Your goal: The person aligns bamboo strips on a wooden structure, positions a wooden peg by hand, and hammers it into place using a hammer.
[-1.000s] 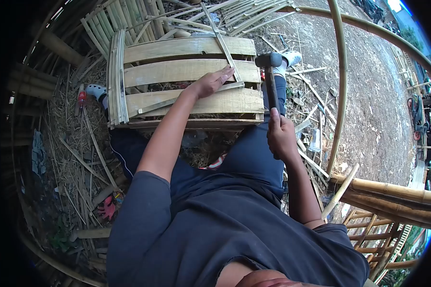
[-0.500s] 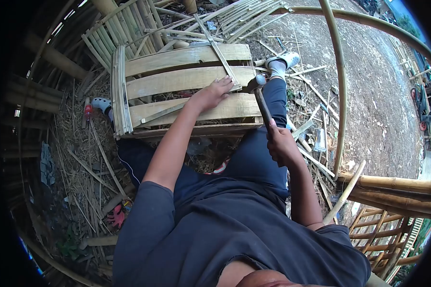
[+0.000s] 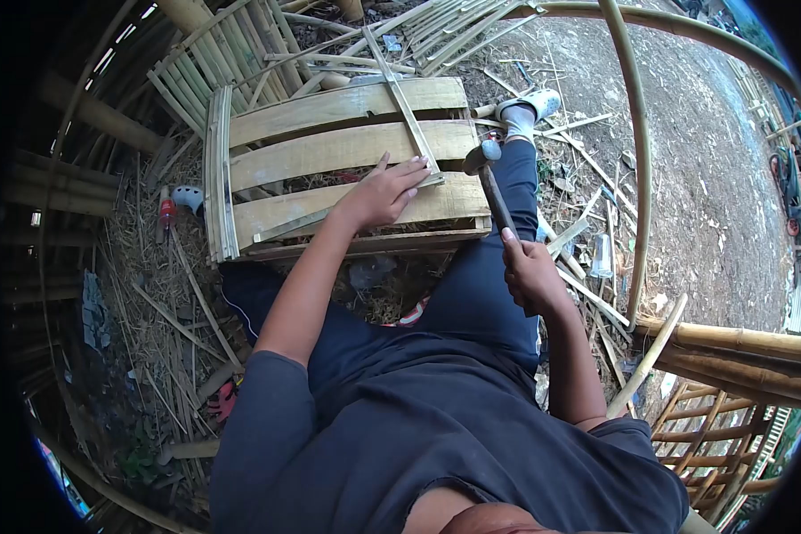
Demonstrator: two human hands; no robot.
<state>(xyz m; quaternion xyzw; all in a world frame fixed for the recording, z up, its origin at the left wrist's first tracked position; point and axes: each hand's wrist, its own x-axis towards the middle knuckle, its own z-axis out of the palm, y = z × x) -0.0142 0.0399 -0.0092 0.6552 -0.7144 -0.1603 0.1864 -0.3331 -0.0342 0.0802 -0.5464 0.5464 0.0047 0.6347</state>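
A wooden slatted crate (image 3: 285,165) lies between my legs, with broad pale boards across its upper side. My left hand (image 3: 383,198) rests on it near the right end, fingers stretched out and thumb spread. Under that hand runs a thin bamboo strip (image 3: 298,224), slanting over the nearest board. Another long strip (image 3: 400,96) lies across the boards, its near end close to my fingertips. In my right hand (image 3: 536,278) is a hammer (image 3: 498,200), gripped by the lower handle. Its metal head is raised beside the crate's right end, apart from my left hand.
Split bamboo slats (image 3: 472,31) are piled beyond the crate, beside a slatted bamboo panel (image 3: 227,49). A bamboo pole (image 3: 636,160) rises on my right. Scraps and straw litter the ground. A red-labelled bottle (image 3: 166,210) stands at left, a clear cup (image 3: 602,256) at right.
My left hand has shifted a little toward me and left, its thumb now spread away from the fingers. The hammer stays raised in my right hand, its head turned slightly.
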